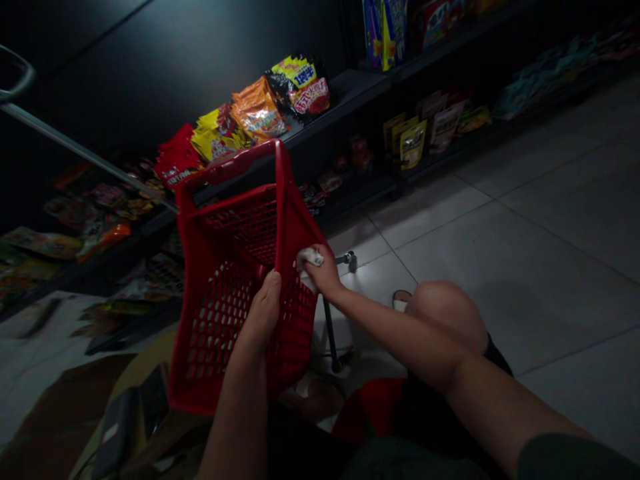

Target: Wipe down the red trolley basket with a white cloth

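Note:
A red plastic shopping basket point(297, 223) with slotted walls stands tilted in front of me, its handle at the far end. My left hand point(265, 303) grips the basket's near-side rim, with the thumb on top and the fingers largely hidden. Pinched in my right hand point(326, 272) is a crumpled white cloth or tissue point(309, 256), pressed against the outside of the basket's right wall. Through the open top, the slotted inner walls are visible in dim light.
Dark shelves point(350, 90) behind the basket hold colourful snack bags point(260, 110). Below it, a dark leg point(330, 333) and a caster point(352, 261) rest on the tiled floor point(525, 267). Cardboard point(65, 407) and a dark device point(117, 427) lie at lower left.

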Demonstrator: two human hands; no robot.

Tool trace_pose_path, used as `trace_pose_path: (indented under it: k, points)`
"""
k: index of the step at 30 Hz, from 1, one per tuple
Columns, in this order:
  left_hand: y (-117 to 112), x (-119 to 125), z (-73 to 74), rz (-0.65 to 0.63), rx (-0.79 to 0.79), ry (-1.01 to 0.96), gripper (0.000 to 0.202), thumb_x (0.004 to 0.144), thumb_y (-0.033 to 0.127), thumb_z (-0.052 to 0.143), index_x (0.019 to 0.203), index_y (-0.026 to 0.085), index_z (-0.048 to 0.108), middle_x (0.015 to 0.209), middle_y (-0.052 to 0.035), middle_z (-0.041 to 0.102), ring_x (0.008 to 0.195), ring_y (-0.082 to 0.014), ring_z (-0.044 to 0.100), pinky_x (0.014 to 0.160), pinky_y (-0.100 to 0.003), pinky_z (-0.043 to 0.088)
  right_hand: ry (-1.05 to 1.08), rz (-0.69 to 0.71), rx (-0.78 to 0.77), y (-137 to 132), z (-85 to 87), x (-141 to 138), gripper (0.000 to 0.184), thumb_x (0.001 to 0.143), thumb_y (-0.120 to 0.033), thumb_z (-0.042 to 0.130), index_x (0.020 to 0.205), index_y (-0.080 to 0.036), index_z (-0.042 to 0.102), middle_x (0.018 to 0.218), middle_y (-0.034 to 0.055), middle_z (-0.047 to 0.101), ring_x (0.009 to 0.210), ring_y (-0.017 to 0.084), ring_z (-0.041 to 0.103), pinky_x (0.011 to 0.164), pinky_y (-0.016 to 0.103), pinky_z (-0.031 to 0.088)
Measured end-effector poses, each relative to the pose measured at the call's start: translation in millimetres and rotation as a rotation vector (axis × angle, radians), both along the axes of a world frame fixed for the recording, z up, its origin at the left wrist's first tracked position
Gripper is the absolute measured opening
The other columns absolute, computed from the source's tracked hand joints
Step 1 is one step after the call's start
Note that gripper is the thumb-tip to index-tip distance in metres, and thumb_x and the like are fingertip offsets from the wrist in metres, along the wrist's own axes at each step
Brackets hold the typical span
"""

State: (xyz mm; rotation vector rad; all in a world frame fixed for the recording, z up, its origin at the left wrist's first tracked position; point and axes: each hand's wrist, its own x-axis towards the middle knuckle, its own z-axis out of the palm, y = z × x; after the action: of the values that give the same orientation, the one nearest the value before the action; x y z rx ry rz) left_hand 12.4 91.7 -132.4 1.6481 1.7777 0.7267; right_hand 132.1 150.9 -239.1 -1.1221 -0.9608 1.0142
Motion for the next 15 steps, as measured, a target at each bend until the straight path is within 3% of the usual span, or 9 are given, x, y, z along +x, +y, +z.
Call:
trace_pose_path:
  k: [2,4,6,8,10,12,15]
  points:
    - [1.2,0.1,-1.8,-0.007,0.017,-0.013,0.055,0.099,0.046,0.031,0.135,0.013,0.055,0.145,-0.0097,0.054,0.139,-0.0201,0.044,0.12,-0.037,0.028,-0.004,-0.048,-0.04,8.9,1.7,0.3,0.031,0.071,-0.017,0.059,0.102,-0.021,0.056,0.094,0.0009,0.062,0.089,0.018,0.058,0.085,0.032,0.049]
    - [3.4,-3.0,-5.5,-0.02,0.032,-0.03,0.055,0.098,0.048,0.031,0.135,0.014,0.055,0.144,-0.0096,0.056,0.138,-0.0204,0.046,0.119,-0.038,0.03,-0.052,0.007,0.069,-11.5,4.8,-4.6,0.031,0.072,-0.019,0.063,0.103,-0.021,0.057,0.097,0.0019,0.061,0.093,0.019,0.058,0.088,0.033,0.049]
    - [5.5,-8.2,-9.2,-0.016,0.041,-0.027,0.055,0.098,0.049,0.032,0.134,0.016,0.056,0.142,-0.0091,0.057,0.137,-0.0207,0.047,0.119,-0.038,0.032,-0.118,0.181,0.269,-52.4,5.9,-12.9,0.034,0.071,-0.022,0.069,0.103,-0.023,0.058,0.1,0.0019,0.061,0.096,0.019,0.058,0.09,0.033,0.049]
    - [6.3,-13.4,-11.4,-0.009,0.044,-0.018,0.055,0.097,0.051,0.033,0.134,0.017,0.057,0.142,-0.0083,0.057,0.138,-0.0212,0.046,0.118,-0.038,0.032,-0.175,0.441,0.476,-92.7,3.1,-21.1,0.036,0.071,-0.03,0.075,0.103,-0.025,0.059,0.097,0.0011,0.062,0.093,0.018,0.059,0.086,0.03,0.05]
    - [5.6,-16.5,-11.8,0.0,0.032,-0.006,0.057,0.097,0.052,0.033,0.136,0.017,0.056,0.145,-0.0081,0.055,0.14,-0.0217,0.044,0.119,-0.038,0.031,-0.214,0.605,0.596,-110.2,-2.4,-24.9,0.035,0.073,-0.037,0.076,0.103,-0.025,0.06,0.094,0.0007,0.063,0.089,0.017,0.06,0.082,0.028,0.051]
    - [4.2,-16.8,-11.0,0.009,0.016,0.004,0.057,0.097,0.052,0.033,0.137,0.017,0.055,0.147,-0.008,0.053,0.141,-0.0217,0.042,0.12,-0.038,0.029,-0.221,0.546,0.584,-93.8,-7.8,-21.2,0.032,0.076,-0.038,0.073,0.102,-0.025,0.061,0.096,0.0015,0.064,0.091,0.017,0.06,0.085,0.029,0.05]
    - [2.7,-13.3,-9.7,0.001,0.007,-0.011,0.058,0.098,0.051,0.031,0.138,0.016,0.053,0.147,-0.0087,0.053,0.141,-0.0206,0.043,0.12,-0.038,0.029,-0.17,0.127,0.296,-25.2,-8.7,-5.4,0.025,0.078,-0.028,0.067,0.102,-0.023,0.061,0.101,0.0028,0.064,0.098,0.019,0.059,0.093,0.033,0.047]
